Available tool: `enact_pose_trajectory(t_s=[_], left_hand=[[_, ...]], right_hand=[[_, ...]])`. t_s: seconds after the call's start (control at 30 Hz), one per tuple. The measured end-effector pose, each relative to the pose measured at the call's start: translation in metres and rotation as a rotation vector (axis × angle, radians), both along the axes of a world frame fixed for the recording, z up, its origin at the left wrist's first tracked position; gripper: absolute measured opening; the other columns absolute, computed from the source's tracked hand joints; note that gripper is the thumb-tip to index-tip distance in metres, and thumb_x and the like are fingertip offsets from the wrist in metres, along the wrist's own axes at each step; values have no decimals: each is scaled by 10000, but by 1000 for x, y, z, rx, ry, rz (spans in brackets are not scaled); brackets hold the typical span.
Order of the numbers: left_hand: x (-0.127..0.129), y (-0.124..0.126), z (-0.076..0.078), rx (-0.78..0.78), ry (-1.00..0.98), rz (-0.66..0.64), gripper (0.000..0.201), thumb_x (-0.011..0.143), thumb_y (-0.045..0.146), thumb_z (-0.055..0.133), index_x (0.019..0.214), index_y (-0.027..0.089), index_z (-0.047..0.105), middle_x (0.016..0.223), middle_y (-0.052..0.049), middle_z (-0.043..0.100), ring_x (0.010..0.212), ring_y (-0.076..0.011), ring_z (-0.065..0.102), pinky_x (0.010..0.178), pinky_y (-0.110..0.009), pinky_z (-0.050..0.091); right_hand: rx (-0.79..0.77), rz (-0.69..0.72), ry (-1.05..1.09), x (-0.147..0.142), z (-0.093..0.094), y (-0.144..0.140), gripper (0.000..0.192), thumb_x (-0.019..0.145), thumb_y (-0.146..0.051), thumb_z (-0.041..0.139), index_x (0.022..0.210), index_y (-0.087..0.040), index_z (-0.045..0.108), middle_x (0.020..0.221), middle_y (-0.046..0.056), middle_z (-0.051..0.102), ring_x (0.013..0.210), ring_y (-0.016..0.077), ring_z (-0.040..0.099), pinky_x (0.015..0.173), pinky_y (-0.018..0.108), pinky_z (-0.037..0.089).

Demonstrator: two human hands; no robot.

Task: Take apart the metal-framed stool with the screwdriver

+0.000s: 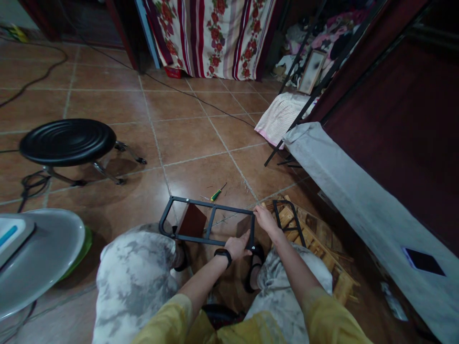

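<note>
A black metal frame (212, 206) with a crossbar stands between my knees. A brown panel (192, 221) shows through its left opening, and another panel, partly hidden, sits at its right end. My left hand (237, 246), with a dark band on the wrist, grips the frame's near bar by the right corner, index finger stretched along it. My right hand (265, 220) is closed on the far right corner. Just beyond the frame, a green-handled screwdriver (216, 195) lies on the tiles beside small screws (245, 185).
A black round stool (68, 141) stands on the left, above a grey tray-like surface (66, 239). To the right are slatted wooden pieces (315, 239), a second black metal frame (299, 224) and a cloth-covered bench (358, 200) with a phone (424, 261). A cable (201, 99) crosses the floor.
</note>
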State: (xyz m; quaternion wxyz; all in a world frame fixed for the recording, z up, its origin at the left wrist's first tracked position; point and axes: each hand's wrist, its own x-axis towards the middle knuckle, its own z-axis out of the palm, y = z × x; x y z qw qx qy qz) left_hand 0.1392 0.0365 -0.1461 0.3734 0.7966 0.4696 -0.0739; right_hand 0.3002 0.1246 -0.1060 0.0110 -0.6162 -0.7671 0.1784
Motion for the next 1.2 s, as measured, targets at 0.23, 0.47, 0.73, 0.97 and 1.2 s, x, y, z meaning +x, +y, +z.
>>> enact_pose_trajectory(t_s=[0.23, 0.47, 0.73, 0.97, 1.2], left_hand=[[-1, 0, 1, 0, -14, -6, 878, 761, 478, 572, 1456, 238, 92, 1431, -93, 387, 1132, -275, 553, 889, -367, 469], [-1, 1, 3, -10, -38, -4, 890, 752, 464, 577, 1455, 249, 77, 1446, -78, 364, 1183, -259, 513, 932, -355, 443], [2, 1, 8, -33, -8, 1, 882, 756, 478, 568, 1456, 263, 77, 1454, -68, 353, 1170, -261, 524, 898, -355, 459], [1, 2, 9, -11, -25, -14, 880, 766, 482, 561, 1459, 249, 72, 1443, -76, 372, 1171, -253, 524, 897, -339, 458], [-2, 1, 11, -10, -15, 4, 877, 765, 477, 566, 1459, 254, 78, 1406, -63, 431, 1165, -243, 529, 907, -327, 448]], right_hand=[[7, -141, -239, -15, -4, -9, 394, 972, -398, 253, 937, -181, 580, 982, 95, 644, 913, 187, 621, 761, 270, 405], [-10, -75, -42, -6, 1, -9, 245, 959, -345, 351, 1019, -201, 540, 1053, 53, 630, 976, 149, 589, 788, 233, 388], [-22, -110, -260, -16, 1, -7, 299, 969, -367, 298, 1021, -178, 525, 1061, 111, 613, 983, 185, 596, 798, 271, 397], [-8, -216, -276, -19, 0, -14, 449, 970, -444, 196, 1028, -168, 545, 1004, 116, 627, 949, 197, 608, 776, 280, 412], [-34, 18, -185, -9, 5, -12, 231, 967, -231, 302, 1041, -189, 518, 1077, 96, 601, 1025, 174, 562, 819, 249, 372]])
